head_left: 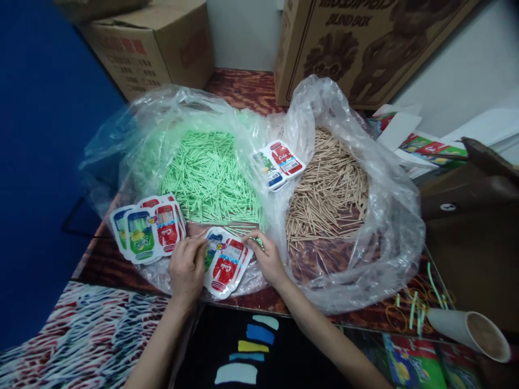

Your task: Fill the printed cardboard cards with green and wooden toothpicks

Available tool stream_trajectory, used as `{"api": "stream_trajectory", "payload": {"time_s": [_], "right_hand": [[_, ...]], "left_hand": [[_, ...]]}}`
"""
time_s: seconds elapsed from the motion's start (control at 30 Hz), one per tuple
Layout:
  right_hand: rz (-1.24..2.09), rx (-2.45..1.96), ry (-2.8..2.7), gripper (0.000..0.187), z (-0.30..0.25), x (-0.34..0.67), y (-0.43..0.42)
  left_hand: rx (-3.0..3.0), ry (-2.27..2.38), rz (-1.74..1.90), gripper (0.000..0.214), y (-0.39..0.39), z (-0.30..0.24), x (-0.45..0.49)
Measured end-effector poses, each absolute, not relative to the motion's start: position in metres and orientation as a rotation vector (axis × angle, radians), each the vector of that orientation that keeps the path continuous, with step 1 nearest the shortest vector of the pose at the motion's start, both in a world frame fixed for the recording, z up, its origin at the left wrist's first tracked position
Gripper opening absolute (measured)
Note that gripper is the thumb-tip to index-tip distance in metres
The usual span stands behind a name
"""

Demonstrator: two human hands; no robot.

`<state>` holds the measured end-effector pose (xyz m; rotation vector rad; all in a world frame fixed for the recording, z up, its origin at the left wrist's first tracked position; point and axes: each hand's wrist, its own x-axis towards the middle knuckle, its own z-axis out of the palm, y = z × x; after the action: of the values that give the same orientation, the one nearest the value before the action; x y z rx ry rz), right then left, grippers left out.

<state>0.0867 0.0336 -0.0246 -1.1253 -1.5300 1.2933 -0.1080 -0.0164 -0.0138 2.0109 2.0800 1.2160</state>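
Red-and-green pouch (227,267) lettered "Cola"; left fingers (198,246) pinching its edge, right fingers (255,235) closed around green sticks (260,243); carton (357,51) printed "BLIND BOX".

You can read "BLIND BOX" on the big carton (365,54) at upper right, and "Cola" on the red packet (227,265) below the frame's centre.

The pouches (227,267) look glossy plastic, the bags (391,243) thin shiny film, the boxes (184,46) matt cardboard.

Sticks (208,178) in bags (391,221), pouch stack (141,237) left, boxes (133,62) behind
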Motion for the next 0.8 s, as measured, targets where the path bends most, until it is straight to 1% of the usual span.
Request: {"api": "stream_trajectory", "payload": {"time_s": [0.17, 0.27, 0.37, 0.5, 0.67, 0.8], "right_hand": [[1.338, -1.143, -1.453, 0.017, -0.026, 0.085, 0.033], [1.46, -1.106, -1.2, 0.018, -0.017, 0.086, 0.037], [1.662, -0.936, -0.795, 0.019, 0.004, 0.09, 0.048], [1.938, -0.672, -0.428, 0.009, 0.036, 0.097, 0.067], [2.097, -0.647, -0.31, 0.014, 0.053, 0.098, 0.072], [2.222, -0.75, -0.311, 0.01, 0.049, 0.096, 0.065]], "left_hand": [[1.762, 1.965, 1.421, 0.006, -0.017, 0.011, -0.108], [1.536, 1.869, 1.471, 0.006, -0.019, 0.017, -0.104], [1.313, 1.689, 1.431, 0.006, -0.019, 0.015, -0.093], [1.06, 1.468, 1.368, 0.007, -0.015, 0.008, -0.072], [0.993, 1.328, 1.308, 0.009, -0.012, 0.006, -0.055], [0.905, 1.283, 1.309, 0.009, -0.012, 0.003, -0.05]]}}
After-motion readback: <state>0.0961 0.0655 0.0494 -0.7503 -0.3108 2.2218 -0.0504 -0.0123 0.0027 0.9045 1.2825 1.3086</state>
